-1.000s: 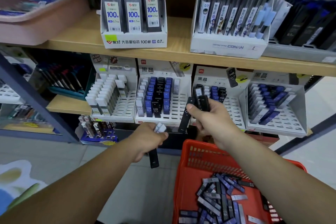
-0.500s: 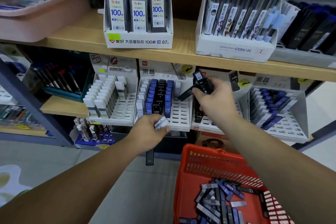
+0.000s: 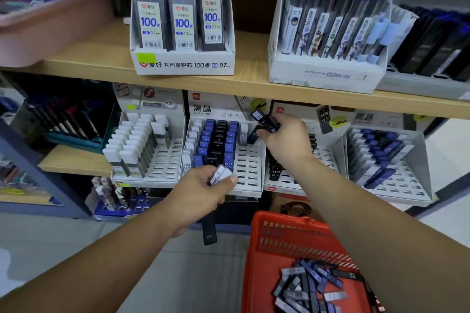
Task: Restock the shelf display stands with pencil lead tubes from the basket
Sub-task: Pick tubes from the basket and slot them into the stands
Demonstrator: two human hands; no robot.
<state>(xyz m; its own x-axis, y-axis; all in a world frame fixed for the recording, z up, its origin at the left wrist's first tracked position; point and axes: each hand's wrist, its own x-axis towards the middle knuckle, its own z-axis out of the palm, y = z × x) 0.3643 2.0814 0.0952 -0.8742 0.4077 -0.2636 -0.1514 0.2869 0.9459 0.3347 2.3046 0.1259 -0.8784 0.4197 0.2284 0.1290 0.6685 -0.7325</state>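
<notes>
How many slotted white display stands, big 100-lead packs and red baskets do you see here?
Slotted white display stands: 4
Big 100-lead packs: 3
Red basket: 1
Total: 8

A pink bin (image 3: 50, 30) sits upper left. A Conan pen box (image 3: 328, 76) stands well right of it. Black packs (image 3: 432, 43) lie just beside that.

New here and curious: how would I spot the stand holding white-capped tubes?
Under the wooden shelf sits a row of white slotted stands. Take the leftmost stand: only its tubes have chunky white caps, while the neighbours' tubes are mostly blue and black.
</notes>
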